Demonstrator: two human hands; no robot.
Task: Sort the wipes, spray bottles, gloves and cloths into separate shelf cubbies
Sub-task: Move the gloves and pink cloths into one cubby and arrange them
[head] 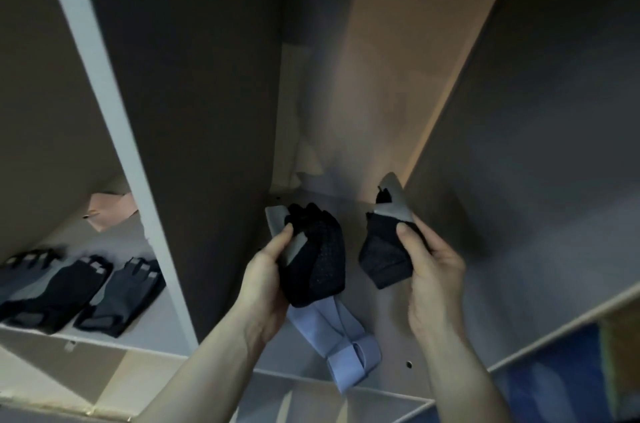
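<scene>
- Head view: I have my left hand (pixel 266 270) curled round a black mesh fingerless glove with a grey tab (pixel 317 259), thumb pressing on the tab, the glove's long axis running near to far.
- My right hand (pixel 433 270) pinches a second black glove with a grey pointed tab (pixel 384 256), thumb on top, fingers behind; it hangs upright, just right of the first, the two apart.
- Both are held over the floor of the middle shelf cubby (pixel 391 346), where a pale lilac elastic strap (pixel 343 343) lies near its front edge, partly under my left hand's glove.
- The row of dark gloves (pixel 79 291) already lies in the left cubby (pixel 138 336), beyond the white divider panel (pixel 114 131), with a pinkish folded cloth or packet (pixel 109 209) behind it; I cannot tell which.
- So the destination lies left of both hands, and my left hand is nearer; I judge that glove should cross the divider first.
</scene>
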